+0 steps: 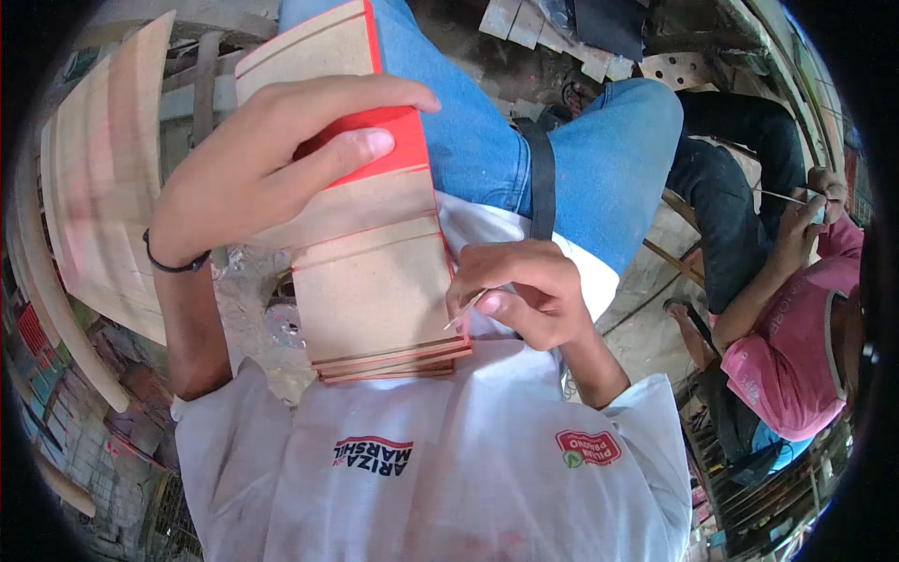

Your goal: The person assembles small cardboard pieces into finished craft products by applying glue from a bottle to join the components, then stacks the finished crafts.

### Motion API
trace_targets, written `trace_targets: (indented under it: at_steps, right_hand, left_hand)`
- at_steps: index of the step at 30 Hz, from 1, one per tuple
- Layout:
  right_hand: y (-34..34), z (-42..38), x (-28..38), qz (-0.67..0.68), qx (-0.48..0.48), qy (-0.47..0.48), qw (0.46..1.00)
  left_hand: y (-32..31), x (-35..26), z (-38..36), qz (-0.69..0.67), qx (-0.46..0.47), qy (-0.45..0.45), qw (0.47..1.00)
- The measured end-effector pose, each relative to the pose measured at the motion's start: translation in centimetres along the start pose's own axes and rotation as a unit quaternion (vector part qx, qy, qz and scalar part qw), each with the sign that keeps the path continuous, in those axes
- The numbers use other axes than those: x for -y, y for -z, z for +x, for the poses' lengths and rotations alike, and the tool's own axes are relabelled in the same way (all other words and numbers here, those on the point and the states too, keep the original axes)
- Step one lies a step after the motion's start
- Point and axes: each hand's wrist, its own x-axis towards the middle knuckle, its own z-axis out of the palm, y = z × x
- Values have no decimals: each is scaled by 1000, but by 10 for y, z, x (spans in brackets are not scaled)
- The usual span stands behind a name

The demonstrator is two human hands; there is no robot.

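Across my lap lie several tan flat panels [375,281] with red-painted edges, their near ends stacked close to my shirt. My left hand [272,155] is wrapped over them. Its thumb presses on a bright red section [398,140] and its fingers reach over the far side. My right hand [524,290] is closed in a pinch beside the panels' right edge. Between its thumb and finger is a thin pointed stick [465,310], its tip down near the red edge. Whether the stick has bristles is too small to tell.
A large curved pale panel [108,178] stands at the left beside a curved wooden rail [56,281]. On the right, a co-worker in a pink shirt [791,365] sits close, holding a thin stick in their hands [810,206]. Flat pieces [552,37] lie on the floor ahead.
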Motion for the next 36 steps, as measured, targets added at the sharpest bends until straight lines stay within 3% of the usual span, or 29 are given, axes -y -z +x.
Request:
trace_targets:
  at_steps: [5, 7, 9, 12, 24, 36]
  right_hand:
    - [5, -1, -2, -66, -50, -11, 997]
    - [6, 1, -5, -99, -113, -10, 989]
    - [13, 11, -1, -80, -102, -9, 991]
    - [11, 24, -2, -68, -182, -13, 981]
    - [14, 39, -4, -143, -107, 48, 983]
    - [26, 39, -10, -188, -121, 42, 974]
  left_hand:
    - [1, -5, 3, -12, 14, 6, 1000]
    - [0, -9, 2, 4, 7, -2, 1000]
    - [-2, -14, 0, -14, 3, 16, 1000]
    - [-5, -25, -4, -10, -1, 24, 1000]
    - [-22, -30, -9, 35, -65, 5, 997]
    - [-24, -18, 7, 19, -64, 10, 998]
